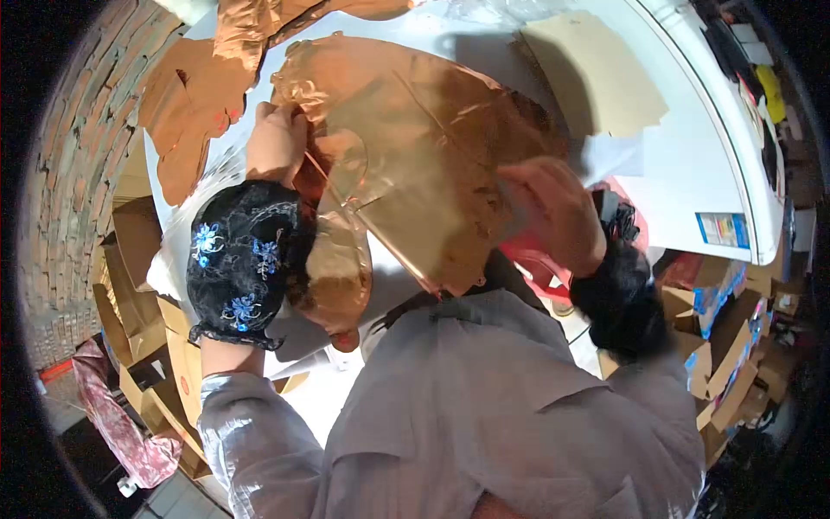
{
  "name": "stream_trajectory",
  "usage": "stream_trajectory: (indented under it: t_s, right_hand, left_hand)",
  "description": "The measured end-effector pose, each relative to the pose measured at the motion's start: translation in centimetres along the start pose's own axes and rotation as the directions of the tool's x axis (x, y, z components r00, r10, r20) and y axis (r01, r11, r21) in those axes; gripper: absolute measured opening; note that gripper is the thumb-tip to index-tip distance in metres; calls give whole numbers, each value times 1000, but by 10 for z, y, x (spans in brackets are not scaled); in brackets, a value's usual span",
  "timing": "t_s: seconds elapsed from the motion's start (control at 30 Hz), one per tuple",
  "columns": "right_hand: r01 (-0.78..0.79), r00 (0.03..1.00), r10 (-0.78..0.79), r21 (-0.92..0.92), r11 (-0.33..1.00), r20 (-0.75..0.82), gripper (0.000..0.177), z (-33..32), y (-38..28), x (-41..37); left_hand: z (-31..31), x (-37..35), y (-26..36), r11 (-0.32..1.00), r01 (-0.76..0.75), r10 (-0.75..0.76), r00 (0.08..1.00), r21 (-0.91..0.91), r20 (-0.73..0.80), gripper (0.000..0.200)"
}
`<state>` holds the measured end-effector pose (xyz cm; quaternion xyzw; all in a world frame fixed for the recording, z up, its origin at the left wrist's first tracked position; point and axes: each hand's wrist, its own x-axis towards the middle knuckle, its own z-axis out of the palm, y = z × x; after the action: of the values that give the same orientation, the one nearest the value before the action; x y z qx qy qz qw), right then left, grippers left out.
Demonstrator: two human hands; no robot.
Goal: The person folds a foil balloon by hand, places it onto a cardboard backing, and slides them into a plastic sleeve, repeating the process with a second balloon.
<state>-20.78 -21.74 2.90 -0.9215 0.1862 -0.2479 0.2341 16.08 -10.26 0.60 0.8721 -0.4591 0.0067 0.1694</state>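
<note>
A large sheet of shiny copper-coloured foil (pixel 415 130) lies over the white table and hangs past its near edge, towards the person's lap. My left hand (pixel 278 143) has its fingers closed on the upper left edge of this foil, where the material is crumpled. A narrower foil piece (pixel 341 259) with a rounded lower end hangs below that hand. At the right side of the sheet, my right hand (pixel 553 208) is blurred, its fingers reaching to the foil's edge; whether they grip it is unclear. Both forearms wear black cuffs, the left one with blue flowers.
More copper foil (pixel 186 112) lies at the left and top of the white table (pixel 692 164). A beige sheet (pixel 596 78) is at the upper right. Open cardboard boxes (pixel 130 303) stand left, others (pixel 731 346) right. A brick wall (pixel 65 173) rises at the far left.
</note>
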Motion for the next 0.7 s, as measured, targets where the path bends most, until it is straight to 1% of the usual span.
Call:
stream_trajectory:
  t_s: [0.07, 0.17, 0.23, 0.27, 0.3, 0.37, 0.4, 0.43, 0.47, 0.5, 0.53, 0.57, 0.6, 0.63, 0.7]
  right_hand:
    - [-122, 993, 122, -16, 992, 6, 25, 2, -14, -28]
    - [-202, 977, 202, 18, 979, -60, 27, 12, -18, -47]
    - [-261, 963, 264, 60, 964, -61, 27, 16, -19, -50]
    - [-286, 954, 293, 95, 953, -59, 27, 17, -19, -50]
    - [-314, 945, 322, 124, 941, -59, 28, 17, -19, -50]
    - [-285, 953, 293, 96, 954, -83, 30, 23, -14, -50]
    - [-275, 955, 282, 80, 958, -92, 31, 25, -12, -51]
    - [-263, 958, 269, 72, 962, -99, 32, 25, -12, -50]
    - [-251, 961, 257, 63, 966, -103, 34, 25, -12, -50]
    - [-240, 964, 245, 56, 969, -105, 35, 26, -13, -50]
    - [-241, 964, 247, 64, 968, -99, 36, 26, -12, -50]
    - [-244, 964, 250, 73, 967, -90, 37, 25, -13, -50]
    - [-246, 964, 252, 81, 966, -80, 38, 24, -14, -50]
    - [-238, 966, 243, 64, 969, -84, 39, 24, -15, -50]
    - [-220, 970, 222, 27, 975, -97, 41, 23, -17, -49]
  left_hand:
    - [0, 0, -1, 999, -23, 22, 1000, 24, 19, 29]
    - [-6, 1, -2, 997, -52, 50, 998, 63, 40, 31]
    - [-8, 1, 1, 998, -56, 56, 998, 2, -8, 29]
    - [-10, 0, 4, 999, -28, 30, 999, 47, -33, 31]
    - [-16, 0, 4, 1000, -24, 25, 999, 19, -39, 30]
    - [-25, -4, 7, 999, -22, 20, 999, -49, -48, 30]
    - [-26, -12, 3, 985, -69, 55, 995, -161, -86, 29]
    - [-45, -31, 31, 986, -126, 111, 985, -114, -129, 31]
    - [-51, -53, 50, 978, -95, 84, 994, -187, -62, 30]
    - [-52, -80, 72, 944, -85, 84, 996, -318, -18, 33]
    - [-52, -99, 88, 920, -266, 272, 962, -287, -19, 36]
    - [-48, -117, 96, 924, -317, 336, 940, -216, 56, 55]
    - [-52, -128, 109, 930, -305, 343, 921, -207, 187, 73]
    - [-42, -135, 111, 906, -390, 416, 892, -165, 178, 84]
    - [-30, -135, 111, 920, -375, 393, 872, -118, 293, 93]
